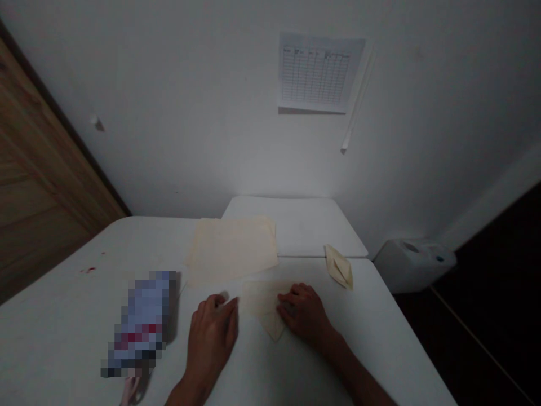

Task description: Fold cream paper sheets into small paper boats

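A pale cream sheet of paper (258,299), folded to a point at its near end, lies flat on the white table (249,378). My right hand (306,316) rests on its right side, fingers bent and closed on that edge. Just left of the paper is my left hand (212,332), its thumb stretched toward the edge and its fingers loosely curled. A gap shows between that thumb and the fingers, and nothing is in them. Beyond my hands is a larger cream sheet or stack (232,248). A small folded paper piece (338,267) sits to the right.
A blurred-out bluish packet or pouch (143,316) with a pinkish strap lies at the left. Behind the table, a printed chart (316,73) hangs on the wall. A wooden door (38,152) stands left, and a white box-shaped object (409,265) is beyond the right edge.
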Demonstrator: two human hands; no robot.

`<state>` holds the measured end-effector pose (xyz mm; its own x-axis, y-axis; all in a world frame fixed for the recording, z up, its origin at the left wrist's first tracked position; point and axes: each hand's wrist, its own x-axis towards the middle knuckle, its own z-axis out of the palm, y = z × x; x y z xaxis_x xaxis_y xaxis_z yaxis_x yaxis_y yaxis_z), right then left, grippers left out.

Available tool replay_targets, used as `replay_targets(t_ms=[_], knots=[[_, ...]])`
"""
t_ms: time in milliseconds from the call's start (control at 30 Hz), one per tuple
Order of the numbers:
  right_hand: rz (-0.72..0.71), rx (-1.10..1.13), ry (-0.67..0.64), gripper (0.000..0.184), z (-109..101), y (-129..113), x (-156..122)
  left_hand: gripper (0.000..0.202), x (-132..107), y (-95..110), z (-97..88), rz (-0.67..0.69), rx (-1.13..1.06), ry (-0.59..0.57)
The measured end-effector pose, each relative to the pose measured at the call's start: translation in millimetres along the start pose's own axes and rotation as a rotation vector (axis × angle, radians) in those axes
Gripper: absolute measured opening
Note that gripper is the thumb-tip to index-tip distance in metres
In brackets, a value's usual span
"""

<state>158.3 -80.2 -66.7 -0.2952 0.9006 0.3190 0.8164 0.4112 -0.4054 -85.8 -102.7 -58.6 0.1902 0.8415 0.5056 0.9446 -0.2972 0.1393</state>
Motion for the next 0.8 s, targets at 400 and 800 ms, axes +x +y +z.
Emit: replay_targets(t_ms=[400, 800], knots=[[-0.114, -0.170, -0.111, 0.028, -14, -12, 1, 0.055, 5, 29, 0.7, 0.478, -0.167, -0.295], [0.054, -0.255, -0.036, 0.028, -25, 10, -25, 0.056, -11, 12, 3.4, 0.373, -0.100, -0.216]])
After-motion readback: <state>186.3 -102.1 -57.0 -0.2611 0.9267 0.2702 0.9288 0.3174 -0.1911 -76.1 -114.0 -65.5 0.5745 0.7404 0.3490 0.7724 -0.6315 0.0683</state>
